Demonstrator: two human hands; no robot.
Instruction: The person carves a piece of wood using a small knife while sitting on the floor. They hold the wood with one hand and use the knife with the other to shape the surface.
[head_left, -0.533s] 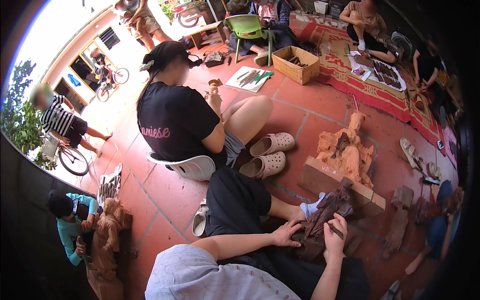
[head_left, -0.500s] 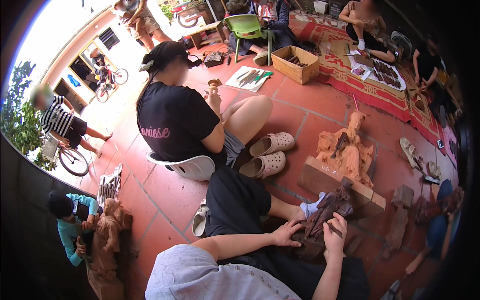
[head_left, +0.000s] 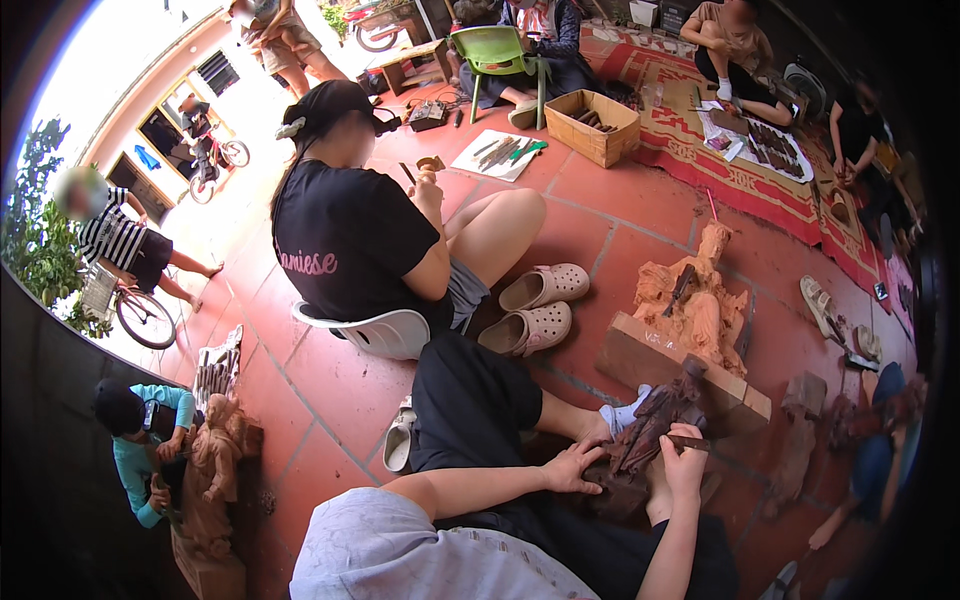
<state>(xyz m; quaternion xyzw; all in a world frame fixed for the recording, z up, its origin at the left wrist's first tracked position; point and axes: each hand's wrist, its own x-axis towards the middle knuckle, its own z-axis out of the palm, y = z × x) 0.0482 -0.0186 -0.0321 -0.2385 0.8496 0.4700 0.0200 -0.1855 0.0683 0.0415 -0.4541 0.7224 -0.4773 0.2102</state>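
Observation:
A dark brown carved wooden figure [head_left: 650,425] leans in front of me, close to my bare foot. My left hand [head_left: 572,470] lies against its lower part with the fingers spread. In the pinched fingers of my right hand [head_left: 684,468] is a slim carving tool [head_left: 692,443] with a dark handle, held almost level beside the figure. The tool's working tip is too small to make out. Just beyond stands a lighter orange-brown carving [head_left: 695,300] on a thick wooden block [head_left: 650,355].
To my left a person in black [head_left: 355,225] sits on a white chair [head_left: 370,335], holding a small carving. Pale clogs [head_left: 530,325] lie on the red tiles. Farther off are a tool-covered sheet [head_left: 495,157], a wooden crate [head_left: 592,135] and a red mat [head_left: 730,165]. Another carver works at lower left.
My right hand has shifted slightly, and the carving tool has swung from a downward slant to nearly level. My left hand stays on the figure. The person in black now shows a raised tool.

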